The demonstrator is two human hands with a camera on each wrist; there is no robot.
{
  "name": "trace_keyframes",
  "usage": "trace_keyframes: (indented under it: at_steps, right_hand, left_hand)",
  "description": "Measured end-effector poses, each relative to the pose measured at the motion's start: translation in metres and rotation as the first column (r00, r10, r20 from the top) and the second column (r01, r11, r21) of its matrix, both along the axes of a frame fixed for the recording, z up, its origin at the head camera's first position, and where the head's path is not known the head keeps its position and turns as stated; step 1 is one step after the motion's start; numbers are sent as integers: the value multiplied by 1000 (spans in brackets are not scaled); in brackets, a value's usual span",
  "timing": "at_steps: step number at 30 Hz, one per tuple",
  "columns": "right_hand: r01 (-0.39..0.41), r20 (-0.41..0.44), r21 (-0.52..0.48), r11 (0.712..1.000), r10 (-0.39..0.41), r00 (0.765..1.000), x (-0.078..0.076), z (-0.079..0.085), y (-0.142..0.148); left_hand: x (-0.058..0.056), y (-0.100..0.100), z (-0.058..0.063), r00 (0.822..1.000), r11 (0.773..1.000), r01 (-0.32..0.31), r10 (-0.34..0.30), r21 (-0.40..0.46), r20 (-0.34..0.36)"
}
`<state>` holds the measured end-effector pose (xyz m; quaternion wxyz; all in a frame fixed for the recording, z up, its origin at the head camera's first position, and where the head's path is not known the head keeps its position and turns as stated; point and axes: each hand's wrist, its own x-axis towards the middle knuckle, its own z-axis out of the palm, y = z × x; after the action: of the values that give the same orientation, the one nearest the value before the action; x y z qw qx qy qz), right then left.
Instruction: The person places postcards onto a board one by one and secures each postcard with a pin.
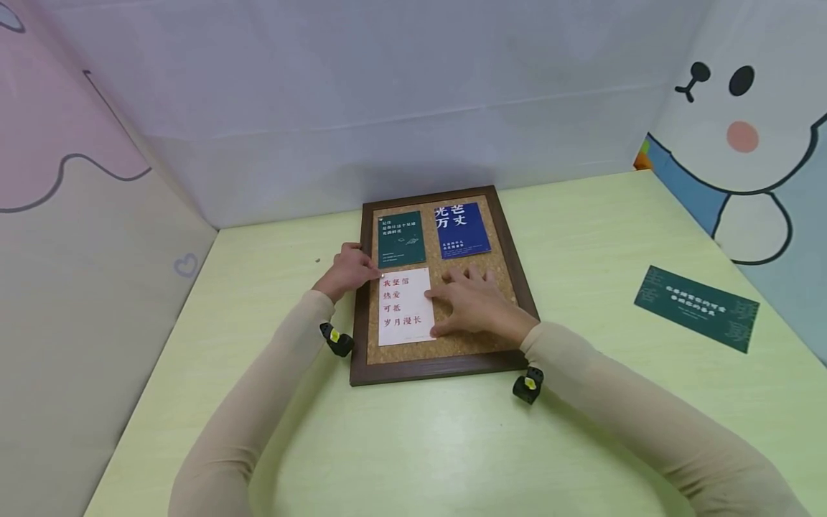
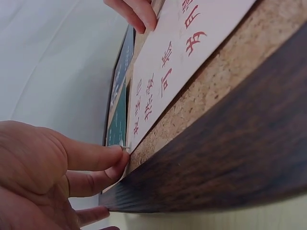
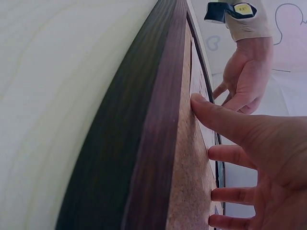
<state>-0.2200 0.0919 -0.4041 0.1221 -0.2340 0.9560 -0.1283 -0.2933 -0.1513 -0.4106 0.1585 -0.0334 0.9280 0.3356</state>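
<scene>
A white card (image 1: 405, 309) with red characters lies on the lower left of a wood-framed cork board (image 1: 400, 352). At its upper left corner, my left hand (image 1: 352, 270) pinches a small push pin (image 2: 124, 147) between thumb and fingertips, the pin's thin shaft pointing at the card's corner. My right hand (image 1: 474, 301) is spread over the board, its thumb and index fingertip at the card's right edge and the other fingertips on the cork. Above the white card are a green card (image 1: 400, 248) and a blue card (image 1: 464, 240), side by side.
Another green card (image 1: 698, 307) with white writing lies on the pale table (image 1: 433, 445) to the right. A small dark speck (image 1: 317, 261) is on the table left of the board. Behind stands a white cloth wall (image 1: 388, 108); printed panels flank the table.
</scene>
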Motion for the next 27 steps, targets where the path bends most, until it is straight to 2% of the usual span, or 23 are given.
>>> trace_keyframes:
  at_steps: [6,11,21,27]
  right_hand:
    - [-3,-8,-1,1000,3,1000,-1,1,0]
    - [-5,-8,-5,1000,5,1000,-1,2,0]
    - [-6,1,-4,1000,6,1000,-1,2,1]
    - [-3,-10,-2,1000,3,1000,1,-1,0]
  left_hand:
    - [-3,2,1,999,995,38,-40,-91,-24]
    - [-3,6,3,999,990,37,-40,-134,-23]
    - [0,5,3,999,990,16,-21,-138,-32]
    - [0,2,0,999,992,-19,13,-123,-52]
